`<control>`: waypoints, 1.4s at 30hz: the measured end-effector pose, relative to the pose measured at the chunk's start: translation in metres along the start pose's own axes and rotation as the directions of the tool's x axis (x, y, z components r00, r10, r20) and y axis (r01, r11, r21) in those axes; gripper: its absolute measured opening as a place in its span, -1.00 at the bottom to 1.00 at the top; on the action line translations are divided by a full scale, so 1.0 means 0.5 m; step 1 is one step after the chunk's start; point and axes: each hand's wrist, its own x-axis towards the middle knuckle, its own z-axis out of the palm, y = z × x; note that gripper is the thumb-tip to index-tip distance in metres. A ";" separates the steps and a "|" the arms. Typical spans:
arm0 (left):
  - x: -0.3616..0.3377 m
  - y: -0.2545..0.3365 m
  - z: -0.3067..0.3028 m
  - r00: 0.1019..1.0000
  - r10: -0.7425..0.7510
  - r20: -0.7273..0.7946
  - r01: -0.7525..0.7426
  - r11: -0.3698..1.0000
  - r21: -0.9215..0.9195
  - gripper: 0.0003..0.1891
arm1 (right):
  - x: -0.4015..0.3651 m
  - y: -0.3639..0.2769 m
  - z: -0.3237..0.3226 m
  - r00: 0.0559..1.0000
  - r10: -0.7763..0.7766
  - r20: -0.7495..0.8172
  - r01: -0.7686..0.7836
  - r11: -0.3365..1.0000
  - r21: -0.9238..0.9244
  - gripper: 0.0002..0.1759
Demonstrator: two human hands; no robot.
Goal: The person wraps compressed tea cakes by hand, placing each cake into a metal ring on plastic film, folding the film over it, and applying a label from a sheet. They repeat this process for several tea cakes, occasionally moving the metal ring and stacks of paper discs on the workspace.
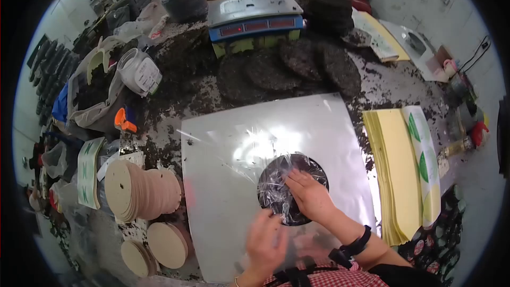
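A round dark cake (270, 183), covered in crinkled clear plastic film, lies on a shiny metal sheet (223, 234). My right hand (312, 195) rests on top of the film with its fingers stretched out flat. Close by, at the cake's lower left edge, my left hand (267, 242) is smeared by motion. Whether it grips a bit of the film cannot be made out. Part of the cake is hidden beneath my right hand.
Stacked beige discs (125, 188) stand left of the sheet, yellow paper sheets (396, 175) right. Behind are several dark cakes (271, 69) and a blue scale (255, 26). Left lie a plastic jar (139, 73), an orange scoop (125, 120) and a lined container (95, 114) of dark material.
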 end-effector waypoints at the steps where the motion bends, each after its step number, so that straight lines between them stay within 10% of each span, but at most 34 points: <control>1: -0.002 -0.030 0.007 0.929 -0.257 -0.268 0.219 0.962 -0.164 -0.24 | -0.015 -0.013 0.003 0.997 -0.008 0.079 0.010 0.999 -0.036 -0.53; 2: -0.013 -0.043 0.018 0.712 -0.523 -0.469 0.382 0.848 -0.366 -0.17 | -0.011 -0.017 -0.005 0.995 0.003 0.100 -0.003 1.000 0.001 -0.52; 6: 0.160 -0.081 0.004 0.872 -0.472 -0.126 0.129 0.471 -0.873 -0.25 | -0.013 -0.014 -0.018 0.973 -0.071 0.219 0.061 0.997 0.050 -0.51; 9: 0.160 -0.075 0.006 0.893 -0.403 0.199 0.450 0.792 -0.413 -0.46 | -0.019 -0.009 -0.036 0.959 -0.083 0.270 0.062 0.994 0.085 -0.53; 11: 0.135 -0.100 0.017 0.951 0.287 -0.117 -0.292 0.956 -0.034 -0.63 | -0.037 -0.019 -0.021 0.988 -0.111 0.106 0.100 0.989 0.106 -0.49; 13: 0.148 -0.088 -0.003 0.949 0.280 -0.147 -0.286 0.958 -0.025 -0.80 | -0.073 -0.017 0.005 0.970 0.217 -0.107 -0.170 0.926 0.336 -0.39; 15: 0.141 -0.118 0.021 0.920 0.391 0.013 -0.387 0.916 -0.103 -0.83 | -0.053 -0.006 -0.002 0.945 -0.023 -0.327 0.078 0.985 0.155 -0.34; 17: 0.129 -0.119 0.040 0.946 0.311 0.094 -0.306 0.950 -0.061 -0.83 | -0.031 -0.045 -0.022 0.932 0.210 -0.296 -0.154 0.967 0.202 -0.28; 19: 0.135 -0.116 0.047 0.955 0.247 0.165 -0.251 0.968 0.002 -0.82 | -0.040 -0.019 0.002 0.903 0.187 -0.387 -0.030 0.925 0.379 -0.20; 21: 0.139 -0.107 0.048 0.961 0.161 0.223 -0.197 0.969 0.148 -0.74 | -0.044 -0.023 -0.010 0.974 0.225 -0.013 -0.216 0.949 0.229 -0.17; 29: 0.105 -0.042 0.045 0.986 0.069 0.153 -0.090 0.987 0.136 -0.51 | -0.055 -0.006 0.033 0.998 -0.014 0.062 0.030 0.965 -0.261 -0.28; 33: 0.113 -0.053 0.089 0.999 -0.008 0.043 -0.001 0.981 0.193 -0.43 | -0.072 -0.028 -0.070 0.917 0.072 0.393 -0.050 0.997 -0.065 -0.31; 37: 0.111 -0.038 0.093 0.984 0.082 0.157 -0.158 0.804 0.573 -0.32 | -0.124 -0.031 0.003 0.998 0.028 -0.055 -0.039 0.977 -0.211 -0.47; 39: 0.124 -0.030 0.087 0.970 -0.019 0.244 -0.104 0.871 0.481 -0.33 | -0.117 -0.045 -0.039 0.985 0.008 0.174 0.033 0.972 -0.234 -0.58; 40: 0.121 -0.033 0.086 0.962 -0.009 0.272 -0.130 0.862 0.489 -0.32 | -0.128 -0.019 -0.044 0.993 -0.114 -0.042 0.112 0.992 -0.053 -0.66; 42: 0.117 -0.034 0.079 0.949 0.027 0.315 -0.188 0.849 0.495 -0.31 | -0.194 0.024 -0.166 0.982 0.123 -0.147 -0.117 0.992 0.052 -0.66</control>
